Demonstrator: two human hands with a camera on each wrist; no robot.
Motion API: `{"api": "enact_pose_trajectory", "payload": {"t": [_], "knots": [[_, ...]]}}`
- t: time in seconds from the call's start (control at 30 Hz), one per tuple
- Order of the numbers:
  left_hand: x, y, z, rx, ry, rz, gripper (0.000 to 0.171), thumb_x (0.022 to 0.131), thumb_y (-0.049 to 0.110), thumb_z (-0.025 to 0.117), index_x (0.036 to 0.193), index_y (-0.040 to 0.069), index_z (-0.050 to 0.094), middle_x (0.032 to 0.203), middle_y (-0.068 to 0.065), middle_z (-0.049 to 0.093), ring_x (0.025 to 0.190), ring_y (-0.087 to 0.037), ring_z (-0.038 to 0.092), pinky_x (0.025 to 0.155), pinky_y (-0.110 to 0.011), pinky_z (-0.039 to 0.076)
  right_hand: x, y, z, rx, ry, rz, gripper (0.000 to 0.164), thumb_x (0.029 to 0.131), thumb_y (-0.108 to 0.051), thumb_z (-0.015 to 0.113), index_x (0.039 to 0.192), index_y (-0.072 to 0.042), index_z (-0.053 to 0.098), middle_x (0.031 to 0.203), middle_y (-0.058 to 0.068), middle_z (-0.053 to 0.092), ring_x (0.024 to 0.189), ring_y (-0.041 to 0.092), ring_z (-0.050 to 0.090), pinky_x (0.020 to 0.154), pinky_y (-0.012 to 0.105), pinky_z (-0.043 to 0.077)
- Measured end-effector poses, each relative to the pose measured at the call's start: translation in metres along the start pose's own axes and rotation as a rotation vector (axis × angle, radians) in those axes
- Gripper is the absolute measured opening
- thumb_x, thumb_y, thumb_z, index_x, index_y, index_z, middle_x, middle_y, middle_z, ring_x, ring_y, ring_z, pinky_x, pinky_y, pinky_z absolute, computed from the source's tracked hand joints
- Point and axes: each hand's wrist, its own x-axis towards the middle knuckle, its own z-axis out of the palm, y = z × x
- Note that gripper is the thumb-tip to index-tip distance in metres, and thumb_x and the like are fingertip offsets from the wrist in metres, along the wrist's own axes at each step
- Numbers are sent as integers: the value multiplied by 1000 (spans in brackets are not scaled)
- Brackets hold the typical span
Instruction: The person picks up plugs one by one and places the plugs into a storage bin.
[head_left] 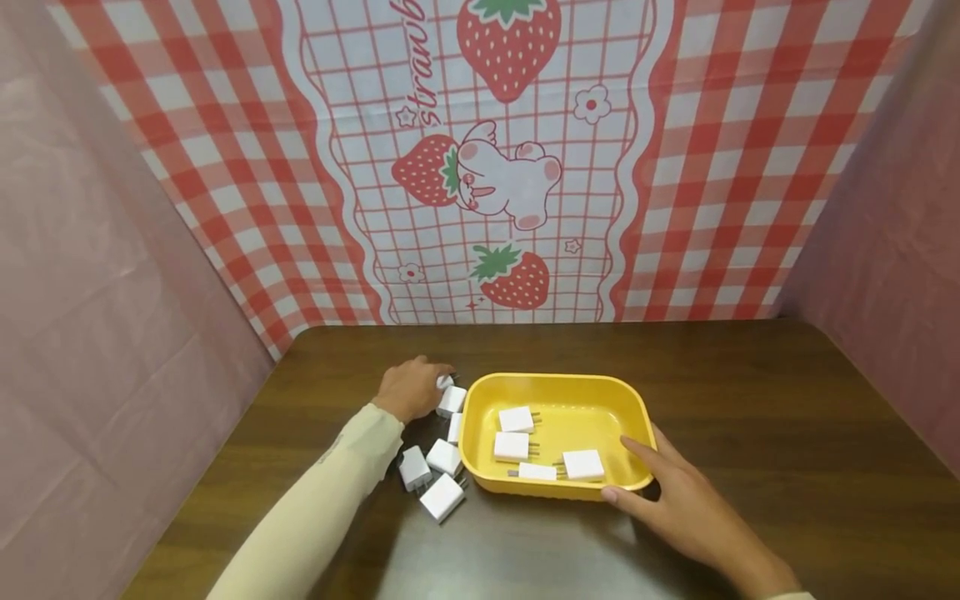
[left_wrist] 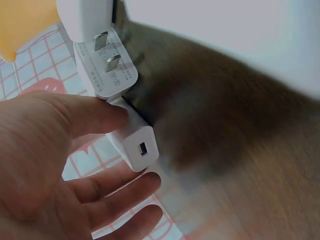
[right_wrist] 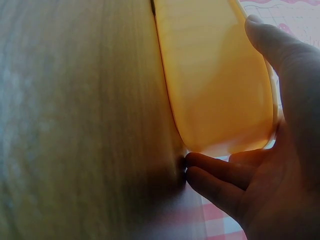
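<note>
One yellow tray (head_left: 581, 423), gripped by my right hand (head_left: 686, 492), liable to slide should I slacken. My left hand (head_left: 409, 390), partly hidden, appears to pinch one white charger (left_wrist: 132, 145) by the tray's far left corner. Tray contents: four chargers (head_left: 512, 447); outside, a neighbouring charger (left_wrist: 101, 77) could snag it by its prongs (left_wrist: 113, 63).

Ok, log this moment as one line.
left hand: pinches white charger | right hand: holds yellow bin | in bin: four chargers | left of bin: loose chargers on table
</note>
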Motion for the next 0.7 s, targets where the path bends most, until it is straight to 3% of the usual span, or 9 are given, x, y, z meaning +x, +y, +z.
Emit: {"api": "enact_pose_trajectory", "payload": {"t": [0.17,0.43,0.7], "knots": [[0,0,-4,28,-4,-6,40,92,21,64,133,24,66,120,-7,70,109,-28,64,76,-51,53,1,-1,0,-3,-6,5,91,83,-69,65,145,-3,51,159,27,24,132,49,43,96,66,40],[-1,-11,-3,67,12,-34,45,88,29,67,132,19,63,109,-6,71,96,-26,67,72,-49,53,1,-2,0,1,-11,9,91,84,-69,64,145,-3,51,159,29,22,132,50,43,95,67,40],[-8,-22,4,16,133,-42,39,86,31,68,122,15,63,93,-5,71,77,-25,66,62,-47,52,1,0,0,1,-3,-1,90,84,-68,65,144,-3,52,159,28,23,131,49,44,95,66,41]]}}
